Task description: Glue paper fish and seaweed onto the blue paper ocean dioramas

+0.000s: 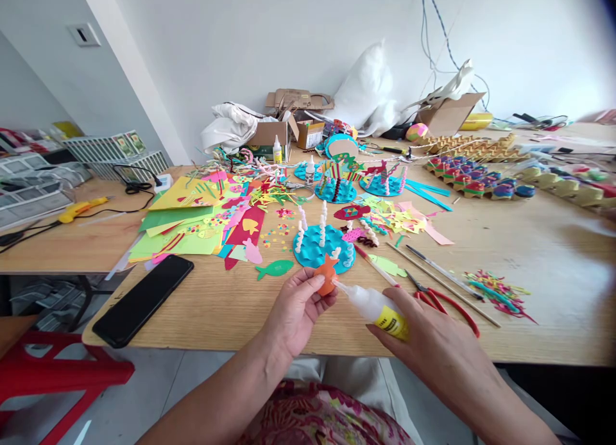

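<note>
Between the thumb and fingers of my left hand is a small orange paper fish, tail upward. My right hand is wrapped round a glue bottle with a yellow label. Its nozzle points left and reaches the fish's lower body. Just beyond the fish stands a round blue base with a bumpy top and white and pale twisted pipe-cleaner stalks. A green paper fish lies to the left of my left hand, and red-handled scissors lie beside my right hand.
A black phone rests near the table's front left edge. Coloured paper sheets are piled behind it. Several decorated blue bases stand farther back. On the right are a wooden stick, a pen, paper shreds and painted egg-carton pieces.
</note>
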`<state>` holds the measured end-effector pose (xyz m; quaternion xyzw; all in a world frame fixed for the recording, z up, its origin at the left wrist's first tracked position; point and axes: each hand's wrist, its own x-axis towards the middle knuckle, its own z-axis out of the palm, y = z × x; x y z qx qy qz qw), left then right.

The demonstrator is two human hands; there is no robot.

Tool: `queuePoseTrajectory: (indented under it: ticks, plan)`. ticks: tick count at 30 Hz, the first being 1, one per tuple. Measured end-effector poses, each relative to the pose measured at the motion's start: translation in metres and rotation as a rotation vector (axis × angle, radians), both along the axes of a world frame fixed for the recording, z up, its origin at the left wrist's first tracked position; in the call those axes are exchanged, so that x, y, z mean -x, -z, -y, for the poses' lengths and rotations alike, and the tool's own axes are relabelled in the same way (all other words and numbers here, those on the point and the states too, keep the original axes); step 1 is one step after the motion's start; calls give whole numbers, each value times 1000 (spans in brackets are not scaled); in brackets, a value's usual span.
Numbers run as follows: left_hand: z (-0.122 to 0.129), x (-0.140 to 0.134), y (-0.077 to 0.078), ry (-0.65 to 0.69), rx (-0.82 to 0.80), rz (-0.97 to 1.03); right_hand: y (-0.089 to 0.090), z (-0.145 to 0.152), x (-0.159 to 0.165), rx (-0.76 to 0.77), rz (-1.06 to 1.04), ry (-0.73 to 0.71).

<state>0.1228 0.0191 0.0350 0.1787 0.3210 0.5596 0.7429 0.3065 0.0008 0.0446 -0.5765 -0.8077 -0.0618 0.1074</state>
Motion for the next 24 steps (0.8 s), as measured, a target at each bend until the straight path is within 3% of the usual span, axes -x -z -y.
queuePoseTrajectory:
  ticks: [10, 24]
  plan:
    - [0, 2, 3, -6, 32, 5, -4, 3, -4, -18, -53, -114]
    - [0, 4, 3, -48, 14, 21, -12, 2, -12, 145, -202, -82]
